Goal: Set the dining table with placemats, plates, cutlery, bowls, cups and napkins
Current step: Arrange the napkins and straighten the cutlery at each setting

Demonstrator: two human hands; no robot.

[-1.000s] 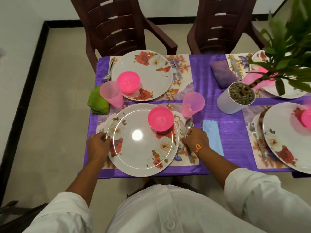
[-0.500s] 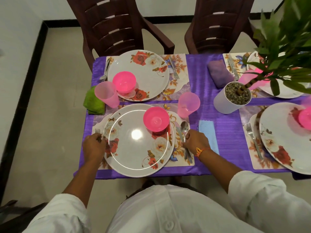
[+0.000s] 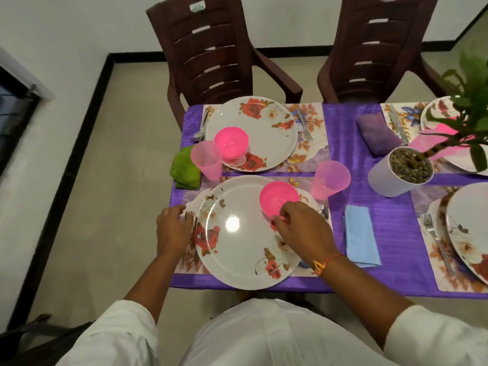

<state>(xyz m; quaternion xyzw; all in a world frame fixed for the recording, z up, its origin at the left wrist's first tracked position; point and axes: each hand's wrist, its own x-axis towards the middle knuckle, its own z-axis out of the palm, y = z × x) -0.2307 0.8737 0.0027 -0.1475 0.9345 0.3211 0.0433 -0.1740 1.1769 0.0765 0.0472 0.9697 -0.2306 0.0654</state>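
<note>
The left hand (image 3: 173, 228) lies relaxed, fingers spread over the fork (image 3: 188, 214) just left of the near plate (image 3: 237, 249). The right hand (image 3: 303, 229) curls its fingertips at the near rim of the pink bowl (image 3: 277, 196) on that plate; whether they pinch it I cannot tell. A hasty tug could skid or tip the light bowl on the glossy plate. Right of this hand lie a spoon (image 3: 323, 212) and blue napkin (image 3: 361, 236); the pink cup (image 3: 330, 180) beyond risks a knock.

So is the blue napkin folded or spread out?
Folded: the blue napkin lies as a narrow strip, layers showing at its near end.
</note>
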